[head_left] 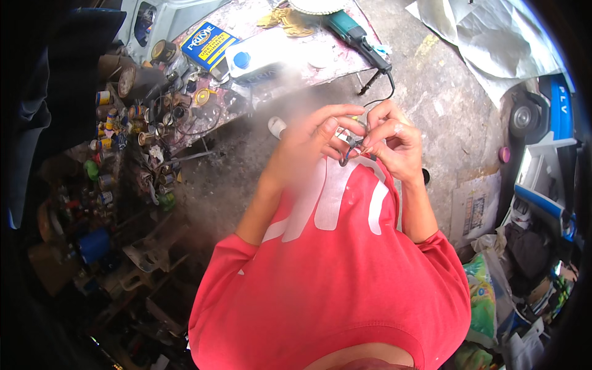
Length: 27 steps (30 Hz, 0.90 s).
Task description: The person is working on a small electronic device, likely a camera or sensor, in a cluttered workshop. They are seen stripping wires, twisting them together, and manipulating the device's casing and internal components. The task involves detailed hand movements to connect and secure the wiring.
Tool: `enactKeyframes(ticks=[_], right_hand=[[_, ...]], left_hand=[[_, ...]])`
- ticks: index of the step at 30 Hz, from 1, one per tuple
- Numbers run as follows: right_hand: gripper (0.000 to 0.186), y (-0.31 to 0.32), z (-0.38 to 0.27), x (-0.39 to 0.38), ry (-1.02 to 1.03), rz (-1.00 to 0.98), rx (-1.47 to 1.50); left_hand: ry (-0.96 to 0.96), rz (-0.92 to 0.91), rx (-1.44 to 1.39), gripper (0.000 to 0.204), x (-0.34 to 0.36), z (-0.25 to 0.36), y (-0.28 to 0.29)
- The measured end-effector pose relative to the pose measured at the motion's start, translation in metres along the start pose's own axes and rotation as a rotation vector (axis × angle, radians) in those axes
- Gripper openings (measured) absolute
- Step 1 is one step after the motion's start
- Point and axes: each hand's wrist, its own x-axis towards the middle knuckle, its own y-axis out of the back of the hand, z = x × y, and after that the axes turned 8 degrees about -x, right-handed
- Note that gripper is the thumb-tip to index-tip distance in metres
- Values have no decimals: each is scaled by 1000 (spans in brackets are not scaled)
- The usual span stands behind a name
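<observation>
Close in front of my chest, both hands meet over a small bundle of thin dark wires (347,152) with a small dark piece on it, perhaps a connector. My left hand (308,137) has its fingers curled around the left side of the bundle, partly behind a hazy smear in the picture. Thumb and fingers of my right hand (398,140) pinch the other side. Between the fingertips, the exact shape of the dark piece is too small to make out.
A work table (283,95) ahead carries a green power tool (349,29) with a round pale pad, yellow gloves (287,21), a blue-and-yellow can (208,46) and a white container (262,55). Cluttered cans stand at left. Bags (484,296) and a blue-and-white vehicle part (542,179) lie at right.
</observation>
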Motion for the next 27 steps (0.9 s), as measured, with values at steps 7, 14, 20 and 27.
enactKeyframes(ticks=[7,14,20,27], right_hand=[[12,-2,0,-2,-75,0,19],[16,6,4,-8,-112,-54,46],[21,9,9,-11,-95,-81,-3],[17,16,10,-10,-44,-164,-51]], left_hand=[[-303,-52,550,25,3,0,4],[-323,-117,517,19,8,-2,5],[-266,-169,477,17,10,-6,6],[-86,-210,516,14,10,2,1]])
